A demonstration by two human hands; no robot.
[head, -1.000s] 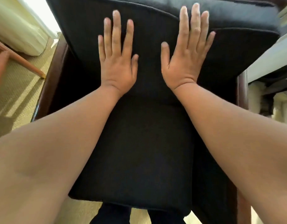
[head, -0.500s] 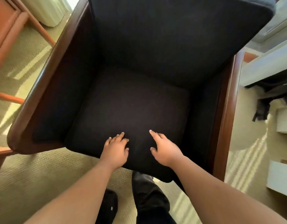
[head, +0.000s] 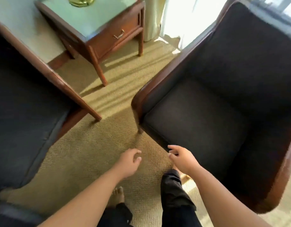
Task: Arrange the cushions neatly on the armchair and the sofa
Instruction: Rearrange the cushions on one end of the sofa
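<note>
My bare foot (head: pixel 117 196) stands on the carpet (head: pixel 95 145). Above the carpet my left hand (head: pixel 128 163) hangs with loosely curled fingers and holds nothing. My right hand (head: pixel 182 159), also loosely curled and holding nothing, is at the front corner of the dark seat cushion (head: pixel 198 125); I cannot tell if it touches. This cushion lies flat in the armchair (head: pixel 166 74). The sofa (head: pixel 23 112) is at the left. Farther back is a side table (head: pixel 108 38) with a brass lamp base (head: pixel 80 0).

Beige carpet (head: pixel 85 153) bears armchair (head: pixel 215 120), side table (head: pixel 108 35), probably sofa (head: pixel 18 112).
</note>
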